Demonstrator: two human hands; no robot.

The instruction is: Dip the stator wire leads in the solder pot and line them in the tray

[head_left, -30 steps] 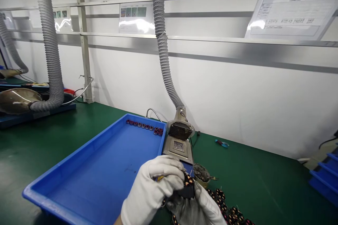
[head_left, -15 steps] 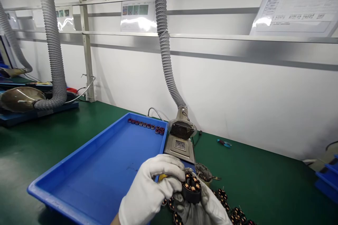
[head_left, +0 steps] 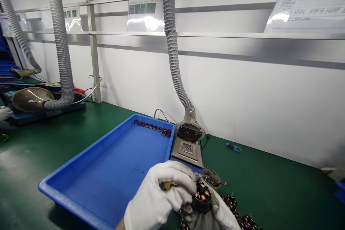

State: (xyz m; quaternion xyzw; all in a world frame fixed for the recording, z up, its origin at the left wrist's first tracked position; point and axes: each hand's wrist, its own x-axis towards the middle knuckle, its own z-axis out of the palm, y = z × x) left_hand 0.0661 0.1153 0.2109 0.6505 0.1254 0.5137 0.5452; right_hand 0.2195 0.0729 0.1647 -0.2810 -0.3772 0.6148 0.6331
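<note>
Currently, copper-wound ring (head_left: pixel 202 205) between left hand (head_left: pixel 160 194) and right hand (head_left: pixel 222 210).

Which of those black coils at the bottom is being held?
The coil in the right hand, with the left hand at its rim; the other coils nearby lie on the table.

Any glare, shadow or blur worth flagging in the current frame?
Head view: white glare on the middle sheet and right sheet; pale sheen on the table at left; dark shadow beneath the tray. Same head view: the coil shows distinct copper-coloured spots, without obvious motion blur.
</note>
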